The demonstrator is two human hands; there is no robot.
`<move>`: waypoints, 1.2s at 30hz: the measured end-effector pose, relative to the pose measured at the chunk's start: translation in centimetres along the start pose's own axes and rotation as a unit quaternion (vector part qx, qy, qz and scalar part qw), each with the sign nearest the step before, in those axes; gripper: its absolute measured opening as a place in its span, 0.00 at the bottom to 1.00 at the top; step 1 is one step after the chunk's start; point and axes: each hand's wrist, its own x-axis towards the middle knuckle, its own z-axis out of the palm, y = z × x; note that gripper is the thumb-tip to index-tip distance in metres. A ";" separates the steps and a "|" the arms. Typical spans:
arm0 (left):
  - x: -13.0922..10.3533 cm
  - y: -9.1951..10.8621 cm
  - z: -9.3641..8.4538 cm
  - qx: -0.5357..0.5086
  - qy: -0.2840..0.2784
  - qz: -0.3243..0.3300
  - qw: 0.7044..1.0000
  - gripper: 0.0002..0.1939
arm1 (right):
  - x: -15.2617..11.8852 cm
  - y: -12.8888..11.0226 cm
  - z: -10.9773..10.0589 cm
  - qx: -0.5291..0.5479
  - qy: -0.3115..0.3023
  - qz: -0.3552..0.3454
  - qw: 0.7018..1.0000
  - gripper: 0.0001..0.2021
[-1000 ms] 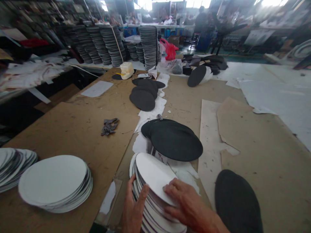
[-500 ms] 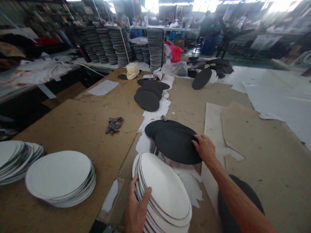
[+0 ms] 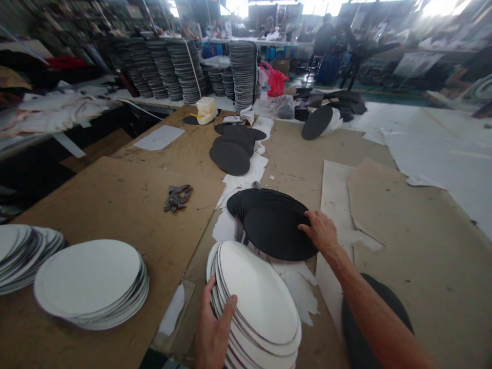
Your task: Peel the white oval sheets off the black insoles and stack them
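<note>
My left hand is closed around the left edge of a stack of white oval pieces with dark edges, thumb over the upper ones. The stack leans in loose layers near the front of the table. Just beyond it lies a fanned pile of black oval pieces. At the pile's right end my right hand pinches the edge of the top black oval piece, which overlaps the others. The undersides of both piles are hidden.
White oval stacks stand at the left. A grey glove-like cloth lies mid-table, with more black ovals behind. Another dark oval is under my right forearm. Tall tied stacks and a red bag stand at the back.
My right fingers have shifted slightly left along the top black oval, and more edges of the fanned pieces show behind it. My left hand keeps its hold on the white stack.
</note>
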 end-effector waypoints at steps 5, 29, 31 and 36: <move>-0.5 0.5 0.2 -0.019 0.028 0.004 0.999 0.32 | -0.6 -0.2 0.1 -0.001 0.011 -0.006 1.000 0.15; -0.1 -0.1 -0.3 0.014 -0.005 -0.009 1.000 0.35 | -11.6 -5.0 -1.4 0.323 0.023 -0.147 0.935 0.06; -0.1 -0.1 -0.3 0.010 0.001 -0.009 1.000 0.35 | -7.9 -2.3 -1.0 0.215 0.083 -0.049 0.972 0.09; -0.3 0.4 -0.2 -0.017 0.010 -0.007 1.000 0.34 | -2.5 0.8 0.0 0.058 0.020 0.016 0.998 0.16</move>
